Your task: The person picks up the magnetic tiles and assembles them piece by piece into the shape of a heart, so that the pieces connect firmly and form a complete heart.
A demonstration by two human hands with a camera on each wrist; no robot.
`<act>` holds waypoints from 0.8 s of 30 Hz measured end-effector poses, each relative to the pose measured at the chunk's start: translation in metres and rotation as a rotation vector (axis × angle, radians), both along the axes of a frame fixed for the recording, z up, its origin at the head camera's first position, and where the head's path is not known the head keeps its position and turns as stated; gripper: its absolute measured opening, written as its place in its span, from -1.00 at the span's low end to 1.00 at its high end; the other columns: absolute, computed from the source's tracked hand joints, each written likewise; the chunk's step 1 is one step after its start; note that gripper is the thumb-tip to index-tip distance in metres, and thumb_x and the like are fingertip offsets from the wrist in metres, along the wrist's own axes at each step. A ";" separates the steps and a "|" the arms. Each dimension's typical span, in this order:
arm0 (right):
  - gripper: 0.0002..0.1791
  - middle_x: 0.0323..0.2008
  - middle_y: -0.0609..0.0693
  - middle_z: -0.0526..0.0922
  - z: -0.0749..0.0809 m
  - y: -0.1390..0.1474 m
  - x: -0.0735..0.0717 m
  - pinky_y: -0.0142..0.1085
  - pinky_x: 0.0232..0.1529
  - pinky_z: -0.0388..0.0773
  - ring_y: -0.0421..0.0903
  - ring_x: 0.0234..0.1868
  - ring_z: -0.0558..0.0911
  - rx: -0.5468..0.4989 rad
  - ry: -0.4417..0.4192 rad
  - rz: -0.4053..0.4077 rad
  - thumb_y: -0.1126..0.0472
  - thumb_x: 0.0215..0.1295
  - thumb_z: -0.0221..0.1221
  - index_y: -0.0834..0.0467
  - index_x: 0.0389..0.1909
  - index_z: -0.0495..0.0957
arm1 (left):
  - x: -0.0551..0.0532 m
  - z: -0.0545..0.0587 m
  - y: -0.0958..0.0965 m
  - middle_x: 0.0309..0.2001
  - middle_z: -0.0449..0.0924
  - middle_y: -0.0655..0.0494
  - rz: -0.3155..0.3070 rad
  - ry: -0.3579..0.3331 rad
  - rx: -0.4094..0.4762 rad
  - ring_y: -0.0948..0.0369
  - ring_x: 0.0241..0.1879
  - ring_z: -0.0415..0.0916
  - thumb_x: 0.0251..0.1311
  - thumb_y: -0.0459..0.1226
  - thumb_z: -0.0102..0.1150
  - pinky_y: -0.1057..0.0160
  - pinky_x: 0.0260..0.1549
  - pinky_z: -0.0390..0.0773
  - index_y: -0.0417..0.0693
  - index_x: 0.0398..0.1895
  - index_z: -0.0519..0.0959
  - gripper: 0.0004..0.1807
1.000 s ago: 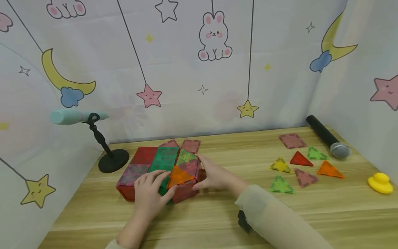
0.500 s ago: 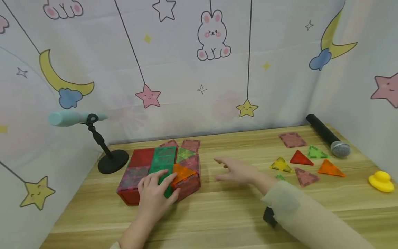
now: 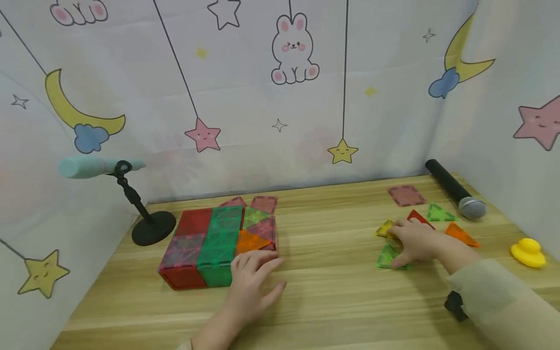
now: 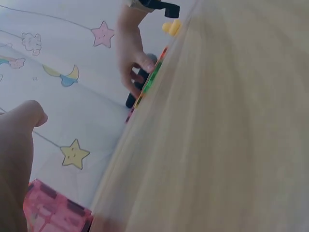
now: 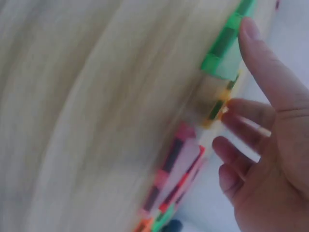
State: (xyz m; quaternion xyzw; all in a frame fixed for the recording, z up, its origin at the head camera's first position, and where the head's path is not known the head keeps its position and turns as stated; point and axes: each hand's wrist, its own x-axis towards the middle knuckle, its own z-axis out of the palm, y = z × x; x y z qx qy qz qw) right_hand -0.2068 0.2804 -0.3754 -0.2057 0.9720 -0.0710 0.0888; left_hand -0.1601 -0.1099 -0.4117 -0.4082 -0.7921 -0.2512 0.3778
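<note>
- With twelve o'clock toward the far edge of the table [image 3: 328, 296] in the head view, the main change is the right hand [image 3: 417, 239]: beside the block of coloured tiles [image 3: 215, 243] a second ago, it is now well apart, over the loose tiles at the block's three o'clock.
- Its grip holds nothing that shows: the fingers bend loosely, unclosed, toward the yellow triangle [image 3: 383, 229] at the hand's ten o'clock, while the thumb is at the near green triangle [image 3: 387, 256] at eight o'clock. Whether either tile is actually touched, I cannot tell.
- The left hand [image 3: 252, 287] has shifted toward three o'clock and uncovers the block's green front. It now lies between the block's four and five o'clock, fingers relaxed, thumb held away, gripping nothing. Fingertip contact with the block is unclear.
- The block stays in nearly the same place, the orange triangle [image 3: 251, 240] lying on top.
- Around the right hand, the red triangle [image 3: 421, 217] lies at twelve o'clock and the loose orange triangle [image 3: 462, 234] at three. A pink tile [image 5: 166, 176], hidden in the head view, shows in the right wrist view.
- For the work, this looks like a turn from steadying the block to choosing among loose tiles; no tile appears lifted yet.
</note>
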 end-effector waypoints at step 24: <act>-0.51 0.03 0.10 0.46 -0.021 -0.074 -0.001 -0.05 0.02 0.40 0.05 0.03 0.45 -0.259 0.014 0.211 0.12 0.16 0.29 0.24 0.09 0.53 | 0.005 -0.013 0.015 -0.05 0.49 0.18 -0.011 -0.323 -0.003 0.17 -0.01 0.33 -0.04 -0.20 0.37 -0.02 -0.06 0.25 0.00 0.00 0.55 -0.54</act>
